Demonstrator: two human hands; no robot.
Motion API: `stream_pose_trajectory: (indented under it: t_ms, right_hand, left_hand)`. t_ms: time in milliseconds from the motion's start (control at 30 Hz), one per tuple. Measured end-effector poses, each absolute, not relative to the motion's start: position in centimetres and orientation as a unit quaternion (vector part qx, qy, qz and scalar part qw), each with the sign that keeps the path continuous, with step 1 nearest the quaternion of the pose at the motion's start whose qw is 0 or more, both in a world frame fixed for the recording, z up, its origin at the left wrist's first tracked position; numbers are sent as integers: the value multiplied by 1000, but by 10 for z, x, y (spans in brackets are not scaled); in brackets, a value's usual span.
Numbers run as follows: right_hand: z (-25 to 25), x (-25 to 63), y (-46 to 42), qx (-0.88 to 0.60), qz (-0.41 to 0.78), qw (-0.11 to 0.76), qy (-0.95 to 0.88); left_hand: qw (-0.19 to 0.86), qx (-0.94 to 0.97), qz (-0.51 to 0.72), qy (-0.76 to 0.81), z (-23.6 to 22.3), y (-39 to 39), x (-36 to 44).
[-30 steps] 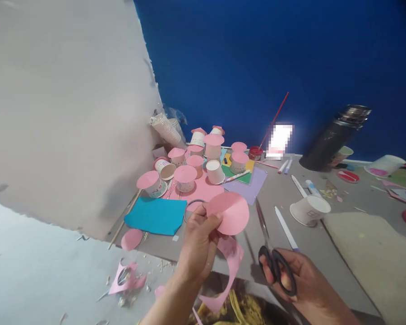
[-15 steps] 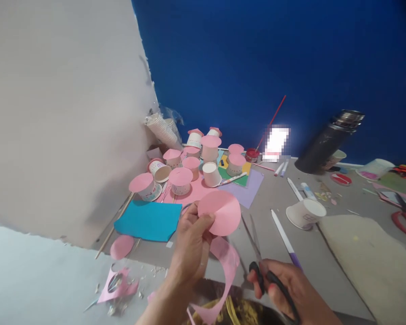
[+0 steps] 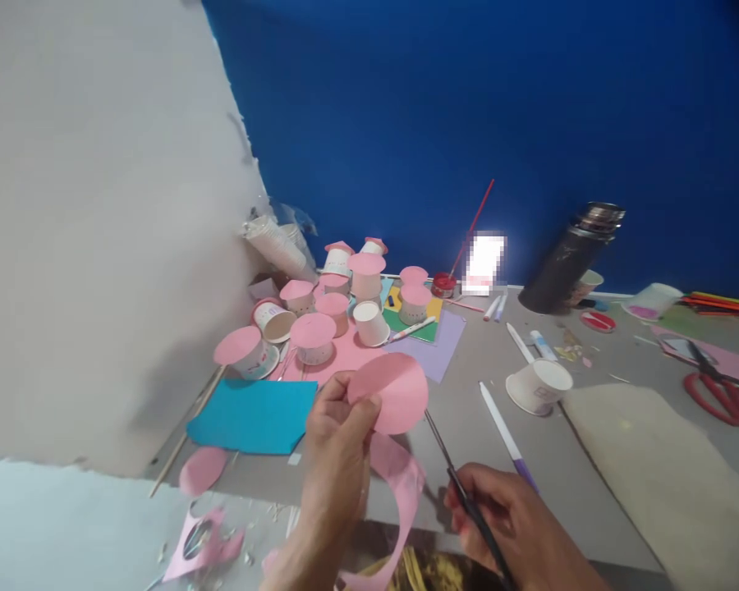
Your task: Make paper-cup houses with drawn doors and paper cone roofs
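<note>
Left fingers (image 3: 364, 410) pinch a pink paper disc (image 3: 400, 390) | right hand (image 3: 498, 513) grips black-handled scissors (image 3: 451, 474) near its edge | pink-topped cups (image 3: 366, 286) crowd beyond, far left

text: none legible | white cup (image 3: 537, 389): small mark, unreadable

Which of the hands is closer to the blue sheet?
The left hand. It's just past the right edge of the blue sheet, holding a pink circle; the right hand, with the scissors, is farther right.
</note>
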State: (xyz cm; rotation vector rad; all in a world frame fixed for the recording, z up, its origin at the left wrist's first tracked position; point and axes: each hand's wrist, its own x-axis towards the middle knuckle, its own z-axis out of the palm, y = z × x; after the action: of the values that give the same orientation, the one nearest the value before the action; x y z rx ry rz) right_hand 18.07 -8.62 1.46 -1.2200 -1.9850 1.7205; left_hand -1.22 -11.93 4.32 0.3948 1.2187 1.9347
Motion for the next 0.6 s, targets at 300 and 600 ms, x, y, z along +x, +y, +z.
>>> stream_pose_trajectory:
  t_ms: [300,600]
  right_hand:
    - [11,184,-89,-392,601,86,-691]
    - [7,185,-87,-384,609,78,-689]
  left_hand:
    - [451,175,729,485,39,-125,-6]
    - [464,181,729,470,33,-124,-5]
